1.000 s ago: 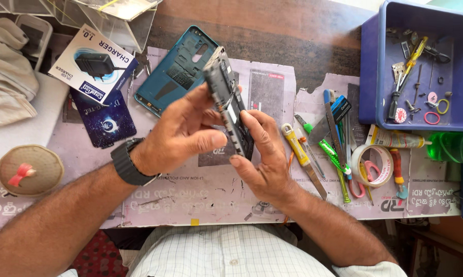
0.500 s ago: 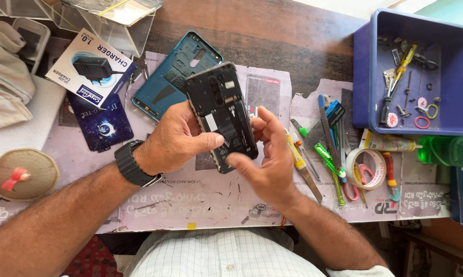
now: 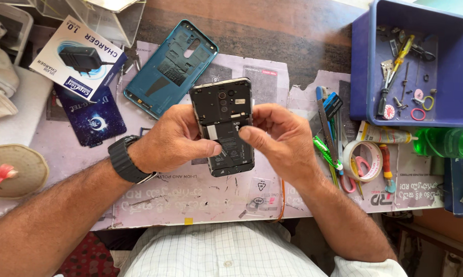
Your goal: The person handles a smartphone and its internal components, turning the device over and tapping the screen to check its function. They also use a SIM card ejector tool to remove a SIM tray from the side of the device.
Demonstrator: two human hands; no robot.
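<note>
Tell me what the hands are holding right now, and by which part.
An opened phone, back cover off: left hand grips its left edge, right hand its right edge.

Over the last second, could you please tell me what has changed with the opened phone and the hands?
The opened phone was turned from edge-on to lying flat, its open back facing up, and lowered slightly toward the table. The left hand still grips its left edge; the right hand has shifted to its right edge, forefinger over the middle. The teal back cover, charger box and blue tray stayed put.
</note>
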